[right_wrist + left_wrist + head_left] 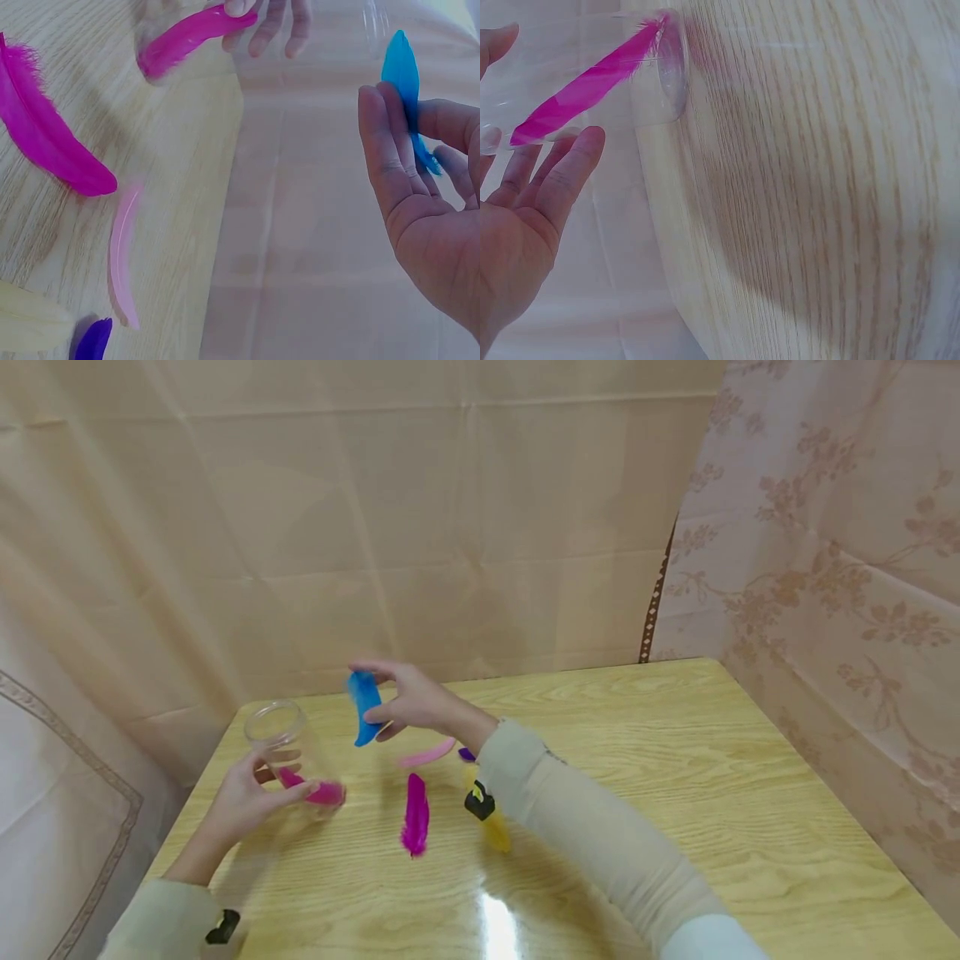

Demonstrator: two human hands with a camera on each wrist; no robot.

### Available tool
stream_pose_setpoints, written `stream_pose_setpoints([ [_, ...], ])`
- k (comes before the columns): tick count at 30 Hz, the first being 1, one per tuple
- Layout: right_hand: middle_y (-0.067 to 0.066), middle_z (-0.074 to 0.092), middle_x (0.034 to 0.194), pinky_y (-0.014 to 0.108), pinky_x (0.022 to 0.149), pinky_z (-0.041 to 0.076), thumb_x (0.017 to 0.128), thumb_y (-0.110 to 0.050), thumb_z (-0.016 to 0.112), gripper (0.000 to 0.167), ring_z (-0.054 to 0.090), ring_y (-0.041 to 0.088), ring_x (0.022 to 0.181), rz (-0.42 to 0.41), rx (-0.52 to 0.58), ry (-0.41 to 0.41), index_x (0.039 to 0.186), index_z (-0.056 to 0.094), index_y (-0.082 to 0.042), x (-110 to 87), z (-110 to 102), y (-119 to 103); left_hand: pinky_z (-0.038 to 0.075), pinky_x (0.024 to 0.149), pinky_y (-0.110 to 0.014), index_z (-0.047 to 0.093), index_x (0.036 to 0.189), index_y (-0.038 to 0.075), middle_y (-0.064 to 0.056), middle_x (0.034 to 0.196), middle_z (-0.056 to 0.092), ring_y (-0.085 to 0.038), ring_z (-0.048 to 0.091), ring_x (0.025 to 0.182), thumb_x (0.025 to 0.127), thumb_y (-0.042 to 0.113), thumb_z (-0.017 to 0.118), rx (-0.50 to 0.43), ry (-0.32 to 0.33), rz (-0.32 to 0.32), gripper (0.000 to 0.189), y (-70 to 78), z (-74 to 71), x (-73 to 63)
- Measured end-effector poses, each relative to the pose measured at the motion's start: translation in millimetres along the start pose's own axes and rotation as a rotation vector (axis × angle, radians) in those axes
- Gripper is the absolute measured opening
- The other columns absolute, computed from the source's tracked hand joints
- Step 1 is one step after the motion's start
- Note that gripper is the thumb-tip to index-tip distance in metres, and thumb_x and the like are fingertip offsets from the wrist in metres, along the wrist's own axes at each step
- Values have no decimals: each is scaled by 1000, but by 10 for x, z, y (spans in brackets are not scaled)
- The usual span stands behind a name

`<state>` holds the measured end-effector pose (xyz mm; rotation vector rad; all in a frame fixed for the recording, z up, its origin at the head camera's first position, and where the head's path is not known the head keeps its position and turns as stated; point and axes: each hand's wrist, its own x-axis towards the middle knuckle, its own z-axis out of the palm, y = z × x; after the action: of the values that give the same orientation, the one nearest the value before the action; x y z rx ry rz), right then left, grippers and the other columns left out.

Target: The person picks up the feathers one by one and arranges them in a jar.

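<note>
Pinching: right hand (408,697), blue feather (366,706) between thumb and fingers, above the desk (637,752), near the jar (570,60).
Gripping: left hand (243,797), around the jar.
In jar: magenta feather (585,91), slanted.
On desk: second magenta feather (416,817), pink feather (427,754), purple feather (467,754), yellow feather (497,835).

The right grip (408,697) pinches, raised; the left grip (247,795) spreads wider.

Passable well right of the clear cylindrical jar (306,750), over the pale wood-grain table (712,777); obstructed nearer its right by the beige right sleeve (592,827) and right hand (416,697) with blue feather (363,693), at its left by the left hand (247,797).
</note>
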<state>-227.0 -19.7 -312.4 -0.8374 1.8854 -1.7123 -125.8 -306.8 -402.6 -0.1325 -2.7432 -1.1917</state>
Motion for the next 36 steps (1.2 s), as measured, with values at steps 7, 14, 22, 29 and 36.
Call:
stream_pose_setpoints([
  [7, 13, 47, 139, 46, 69, 62, 91, 9, 70, 64, 72, 29, 76, 30, -9, 13, 148, 52, -13, 12, 55, -27, 50, 83, -15, 48, 144, 7, -23, 129, 64, -41, 64, 112, 86, 25, 84, -14, 12, 17, 70, 13, 0, -12],
  [14, 11, 51, 133, 43, 70, 62, 93, 4, 70, 59, 73, 26, 80, -22, -24, -6, 147, 52, -9, 84, 126, -69, 50, 85, -17, 47, 145, 7, -23, 129, 64, -39, 66, 111, 86, 25, 84, -1, 19, 37, 72, 26, 9, -3],
  [22, 10, 61, 123, 34, 67, 62, 95, -1, 70, 40, 68, 15, 87, -135, -102, 73, 134, 63, -6, 155, 246, -176, 49, 85, -13, 48, 145, 6, -23, 128, 64, -40, 65, 110, 86, 21, 84, -24, 22, 67, 71, 6, 27, -7],
  [29, 2, 66, 103, 23, 74, 57, 94, -7, 73, 34, 69, 15, 87, -159, -122, 153, 125, 61, -13, 213, 358, -298, 47, 85, -11, 47, 145, 5, -23, 128, 65, -41, 65, 110, 86, 20, 84, -33, 20, 82, 71, -15, 42, 2],
  [36, 3, 68, 104, 18, 78, 54, 97, -12, 69, 35, 66, 9, 89, -217, -162, 141, 131, 62, -7, 268, 497, -400, 48, 85, -11, 48, 146, 5, -20, 130, 65, -28, 67, 109, 85, 19, 85, -35, 29, 96, 72, -34, 40, 1],
])
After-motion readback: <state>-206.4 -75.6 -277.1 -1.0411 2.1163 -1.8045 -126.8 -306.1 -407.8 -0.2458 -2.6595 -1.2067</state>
